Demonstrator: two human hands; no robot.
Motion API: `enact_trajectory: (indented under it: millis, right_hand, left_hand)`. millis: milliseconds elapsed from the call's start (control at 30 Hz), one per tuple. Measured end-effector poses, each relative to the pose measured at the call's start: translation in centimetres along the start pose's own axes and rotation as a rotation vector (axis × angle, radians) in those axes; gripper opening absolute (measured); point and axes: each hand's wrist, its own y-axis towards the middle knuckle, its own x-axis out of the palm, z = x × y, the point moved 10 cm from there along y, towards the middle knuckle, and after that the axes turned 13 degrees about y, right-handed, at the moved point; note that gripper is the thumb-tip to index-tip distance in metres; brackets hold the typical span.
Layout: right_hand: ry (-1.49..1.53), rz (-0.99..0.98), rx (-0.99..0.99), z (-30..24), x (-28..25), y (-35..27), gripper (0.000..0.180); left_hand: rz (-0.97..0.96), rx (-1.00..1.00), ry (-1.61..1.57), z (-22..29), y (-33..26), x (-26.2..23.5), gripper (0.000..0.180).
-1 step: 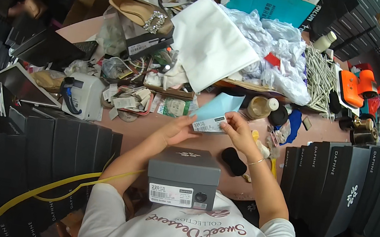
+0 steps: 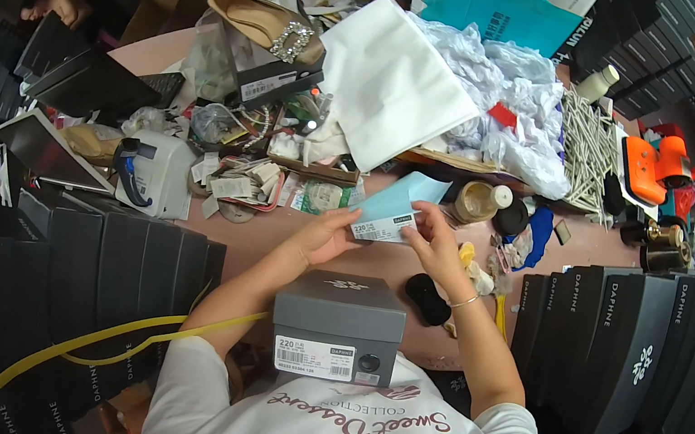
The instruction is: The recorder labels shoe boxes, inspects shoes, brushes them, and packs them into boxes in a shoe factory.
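A pale blue backing sheet with a white printed label (image 2: 385, 225) at its near edge is held up over the table. My left hand (image 2: 326, 236) pinches its left corner between thumb and fingers. At the label's right end, my right hand (image 2: 438, 243) grips the edge with thumb and forefinger, and a bracelet circles that wrist. Close in front of my body stands a closed dark grey shoebox (image 2: 341, 312) with a white label on its near side. A black oval pad (image 2: 427, 299) lies beside it, below my right hand.
Dark shoeboxes stand in rows at the left (image 2: 73, 263) and right (image 2: 619, 354). Behind my hands are a white cloth (image 2: 397, 87), crumpled tissue (image 2: 516, 89), a beige shoe (image 2: 260, 23) and a jar (image 2: 476, 202). An orange tape dispenser (image 2: 650, 167) sits at right; yellow strapping (image 2: 98, 336) loops at left.
The whole view has shifted slightly. My right thumb and forefinger have moved a little along the label's right end; my left hand keeps its hold.
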Motion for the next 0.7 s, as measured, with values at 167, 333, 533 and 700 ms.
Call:
enact_trajectory:
  millis: [167,333,533,700]
  right_hand:
    - [-0.647,-0.077,-0.440,-4.8,4.4,0.0,0.035]
    - [-0.665,0.039,-0.265,-3.3,3.7,-0.4,0.014]
    - [-0.967,-0.101,-0.240,-1.6,4.7,-0.6,0.009]
    - [-0.866,-0.036,-0.452,-3.7,5.8,-0.3,0.012]
  left_hand:
    - [0.020,0.071,-0.032,1.1,-0.6,-0.3,0.035]
    - [0.068,0.023,-0.088,-1.2,-0.1,-1.9,0.031]
    - [0.213,0.006,-0.046,-2.0,-0.4,-2.8,0.029]
    - [0.173,-0.029,-0.041,-2.2,0.2,-3.0,0.030]
